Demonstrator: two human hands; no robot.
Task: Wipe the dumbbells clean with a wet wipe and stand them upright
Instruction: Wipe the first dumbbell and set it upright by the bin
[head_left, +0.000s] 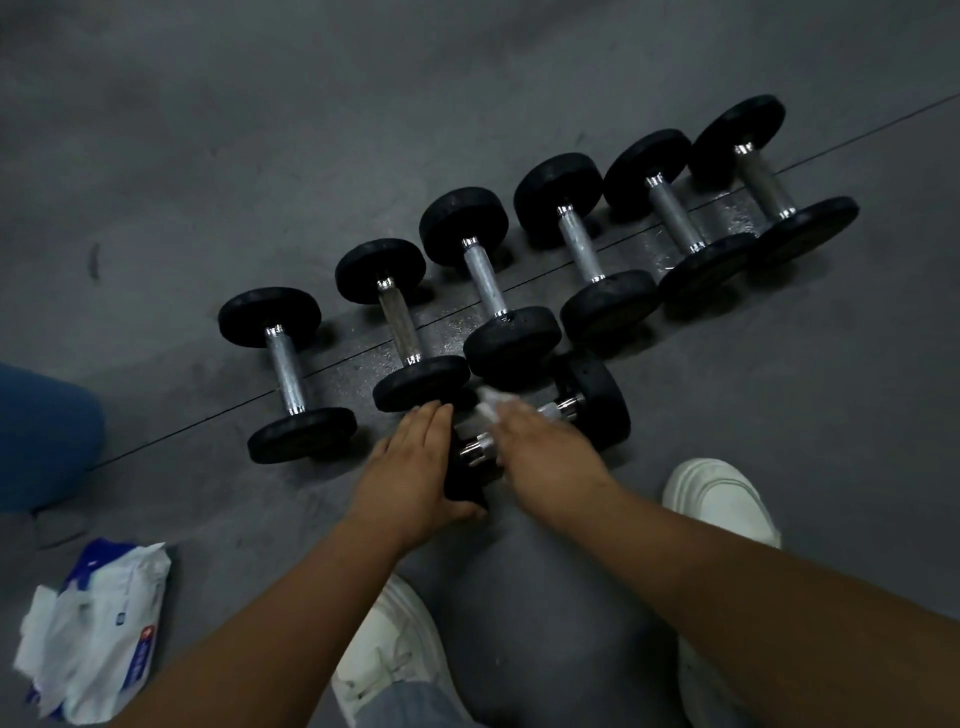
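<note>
A black dumbbell with round rubber heads and a chrome handle lies on its side on the grey floor, a little below the centre of the frame. The left hand lies over its near head, with the fingers straight and pressed together and the thumb hooked round the lower edge of the head. The right hand is over the handle and holds a white wet wipe against the metal. Its fingers seem bent round the handle, but blur hides them partly. I judge that the step in hand is the wiping of this one dumbbell.

Beyond it, six more black dumbbells lie in a row from the centre left to the upper right of the frame, all on their sides. None stands upright yet. The picture does not tell whether any of them is already wiped. So most of the task seems left: to finish this one, to wipe the others as needed, and to stand all seven on end.

A white and blue pack of wet wipes lies in the lower left, well apart from the hands.
</note>
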